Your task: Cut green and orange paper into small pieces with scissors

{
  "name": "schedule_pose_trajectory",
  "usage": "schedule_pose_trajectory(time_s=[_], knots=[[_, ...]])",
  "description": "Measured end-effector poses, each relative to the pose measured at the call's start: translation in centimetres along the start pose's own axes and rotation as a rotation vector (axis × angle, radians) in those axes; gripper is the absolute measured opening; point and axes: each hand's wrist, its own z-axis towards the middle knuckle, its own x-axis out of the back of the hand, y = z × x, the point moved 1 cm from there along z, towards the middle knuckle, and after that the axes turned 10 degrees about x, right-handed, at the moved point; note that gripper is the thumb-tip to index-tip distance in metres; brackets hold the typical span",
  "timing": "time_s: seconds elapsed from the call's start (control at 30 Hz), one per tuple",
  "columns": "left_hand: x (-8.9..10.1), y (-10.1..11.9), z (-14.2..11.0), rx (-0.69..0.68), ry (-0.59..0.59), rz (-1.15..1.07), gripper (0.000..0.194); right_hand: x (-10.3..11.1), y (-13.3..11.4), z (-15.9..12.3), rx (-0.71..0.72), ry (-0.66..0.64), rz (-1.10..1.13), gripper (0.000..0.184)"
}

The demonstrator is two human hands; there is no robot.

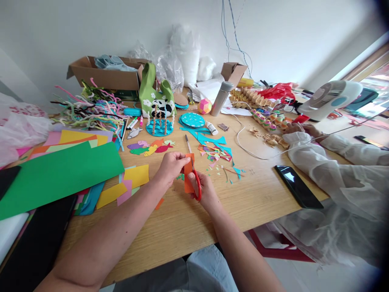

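Note:
My left hand [174, 167] pinches the upper end of a small strip of orange paper [189, 184]. My right hand [204, 190] is closed on red-handled scissors [198, 188], whose blades lie against the strip's right side. Just beyond my hands a pen [187, 142] rests on the wooden table [194, 221]. To its left lie several coloured paper fish [151, 147]. Paper scraps [217, 153] are scattered to the right, and a small orange offcut [159, 203] lies near my left forearm.
Coloured paper sheets [69, 170] cover the left side, with pipe cleaners [91, 107] behind them. A green panda bag [156, 95], blue discs [192, 120] and a grey bottle [221, 98] stand farther back. At right are a phone [298, 186], a white cable [252, 154] and a co-worker's sleeves [306, 156].

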Motion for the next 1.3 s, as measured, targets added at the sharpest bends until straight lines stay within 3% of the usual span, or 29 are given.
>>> schedule_pose_trajectory(time_s=[0.47, 0.77, 0.97, 1.3], knots=[[0.1, -0.2, 0.1, -0.048, 0.039, 0.049, 0.01, 0.1, -0.4, -0.1, 0.052, -0.035, -0.04, 0.054], [0.1, -0.2, 0.1, -0.047, 0.034, 0.082, 0.011, 0.4, 0.6, 0.2, 0.083, -0.005, -0.077, 0.052], [0.1, 0.0, 0.1, -0.05, 0.03, 0.063, 0.01, 0.2, 0.2, 0.0, 0.041, -0.011, -0.087, 0.054], [0.1, -0.2, 0.1, -0.059, 0.008, 0.109, 0.01, 0.5, 0.1, 0.0, 0.088, -0.014, -0.12, 0.053]])
